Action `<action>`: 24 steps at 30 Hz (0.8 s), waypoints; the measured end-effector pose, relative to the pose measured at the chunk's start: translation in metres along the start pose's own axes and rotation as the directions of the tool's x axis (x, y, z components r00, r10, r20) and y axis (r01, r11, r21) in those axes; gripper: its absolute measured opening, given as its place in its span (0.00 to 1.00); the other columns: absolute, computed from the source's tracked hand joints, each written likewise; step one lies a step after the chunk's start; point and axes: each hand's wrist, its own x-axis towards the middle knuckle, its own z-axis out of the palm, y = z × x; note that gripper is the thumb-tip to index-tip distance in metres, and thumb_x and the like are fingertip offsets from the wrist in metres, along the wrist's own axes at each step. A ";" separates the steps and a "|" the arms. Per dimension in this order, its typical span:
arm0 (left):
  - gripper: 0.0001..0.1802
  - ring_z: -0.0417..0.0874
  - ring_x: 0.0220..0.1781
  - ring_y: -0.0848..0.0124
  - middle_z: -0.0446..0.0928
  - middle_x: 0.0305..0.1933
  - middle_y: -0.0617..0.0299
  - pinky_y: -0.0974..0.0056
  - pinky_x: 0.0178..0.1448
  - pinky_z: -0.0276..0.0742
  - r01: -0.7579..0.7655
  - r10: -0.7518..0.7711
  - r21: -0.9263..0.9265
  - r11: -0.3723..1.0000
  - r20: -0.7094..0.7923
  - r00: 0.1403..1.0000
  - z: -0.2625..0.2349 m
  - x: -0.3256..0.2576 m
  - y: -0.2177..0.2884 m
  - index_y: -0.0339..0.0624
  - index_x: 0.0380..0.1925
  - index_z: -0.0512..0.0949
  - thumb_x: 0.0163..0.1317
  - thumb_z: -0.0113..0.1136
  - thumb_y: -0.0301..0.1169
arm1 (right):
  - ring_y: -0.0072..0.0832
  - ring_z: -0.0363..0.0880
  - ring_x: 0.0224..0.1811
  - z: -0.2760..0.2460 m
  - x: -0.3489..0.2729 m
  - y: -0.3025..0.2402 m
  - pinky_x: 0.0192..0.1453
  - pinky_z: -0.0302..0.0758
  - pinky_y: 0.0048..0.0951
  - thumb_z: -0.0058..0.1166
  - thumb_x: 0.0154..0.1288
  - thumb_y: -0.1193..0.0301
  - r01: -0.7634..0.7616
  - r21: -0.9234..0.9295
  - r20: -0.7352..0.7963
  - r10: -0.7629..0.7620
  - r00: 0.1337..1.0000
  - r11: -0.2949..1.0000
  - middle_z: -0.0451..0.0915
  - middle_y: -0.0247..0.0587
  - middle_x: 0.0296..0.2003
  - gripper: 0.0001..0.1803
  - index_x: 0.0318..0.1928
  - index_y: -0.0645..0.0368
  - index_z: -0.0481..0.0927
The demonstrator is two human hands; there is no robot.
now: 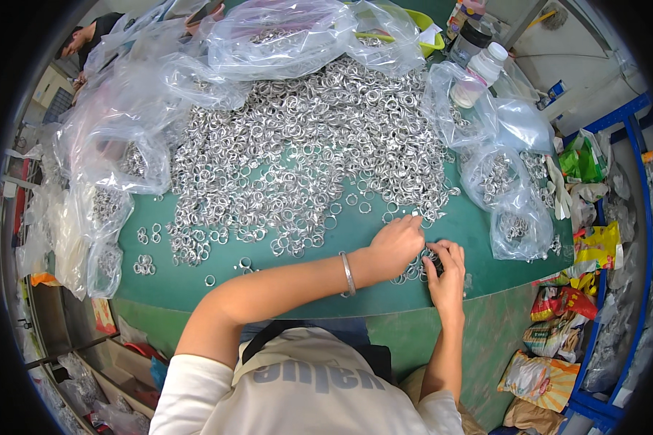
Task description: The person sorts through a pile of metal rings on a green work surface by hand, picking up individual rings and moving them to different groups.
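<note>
A large heap of silver-coloured metal rings (297, 145) covers the green table (326, 286). My left hand (397, 248), with a metal bangle (347, 274) at its wrist, is closed at the near right edge of the heap. What its fingers hold, if anything, is hidden. Just to its right, my right hand (448, 274) curls its thumb and fingers round several rings. A small cluster of rings (412, 272) lies on the table between both hands, partly covered by them.
Clear plastic bags of rings (516, 226) line the table's right side, with more bags (116, 159) at the left. A white bottle (480, 72) stands at the back right. Small ring groups (144, 264) lie front left. A blue rack (635, 145) stands at the right; another person (87, 40) is far left.
</note>
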 end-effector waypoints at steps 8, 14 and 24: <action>0.05 0.82 0.34 0.57 0.78 0.32 0.52 0.59 0.40 0.79 0.152 -0.212 -0.462 0.874 -0.081 0.974 -0.004 -0.003 -0.017 0.31 0.29 0.79 0.52 0.61 0.22 | 0.42 0.72 0.44 -0.001 0.002 -0.002 0.50 0.70 0.37 0.60 0.54 0.81 -0.004 0.032 -0.010 0.004 1.000 0.999 0.75 0.47 0.42 0.14 0.44 0.64 0.80; 0.05 0.83 0.29 0.71 0.81 0.28 0.57 0.69 0.37 0.78 0.372 -0.543 -0.733 0.569 0.004 0.839 -0.027 -0.024 -0.055 0.33 0.32 0.81 0.55 0.63 0.23 | 0.42 0.74 0.41 -0.003 0.007 -0.002 0.48 0.71 0.36 0.59 0.57 0.80 -0.054 0.090 -0.032 0.057 0.998 0.994 0.77 0.47 0.40 0.11 0.42 0.65 0.80; 0.16 0.68 0.51 0.56 0.68 0.48 0.56 0.56 0.54 0.65 0.391 -0.377 -0.064 0.918 -0.443 0.813 -0.056 -0.044 -0.073 0.41 0.43 0.77 0.52 0.57 0.17 | 0.37 0.72 0.38 0.027 0.029 -0.026 0.43 0.64 0.37 0.63 0.54 0.75 -0.008 -0.303 -0.065 -0.013 0.998 0.953 0.77 0.38 0.31 0.04 0.29 0.58 0.80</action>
